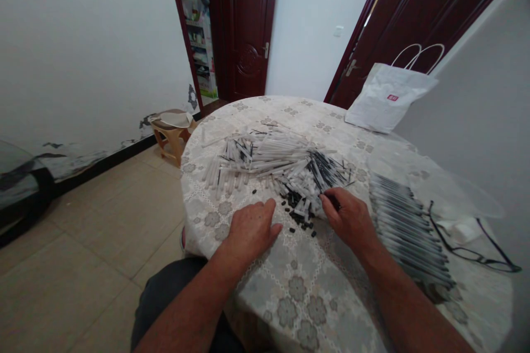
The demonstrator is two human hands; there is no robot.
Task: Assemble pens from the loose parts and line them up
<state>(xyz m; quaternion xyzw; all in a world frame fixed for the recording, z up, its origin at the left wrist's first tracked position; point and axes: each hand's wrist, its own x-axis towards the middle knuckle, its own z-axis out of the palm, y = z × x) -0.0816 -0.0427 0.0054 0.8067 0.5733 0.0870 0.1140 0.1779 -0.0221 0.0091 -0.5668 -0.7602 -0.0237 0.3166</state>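
Right grip (350,215) sat at the edge of the white tubes (273,151) heaped on the bench (339,309) — thumb and forefinger nearly together, the rest hidden, so I couldn't tell if it held anything. Left grip (250,227), thumb and forefinger parted, lay near small black pieces (292,230).

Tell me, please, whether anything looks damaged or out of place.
Low on the left wall, by the stool, dark ragged patches break the white surface, as if paint had flaked. A black piece lies apart from the heap.
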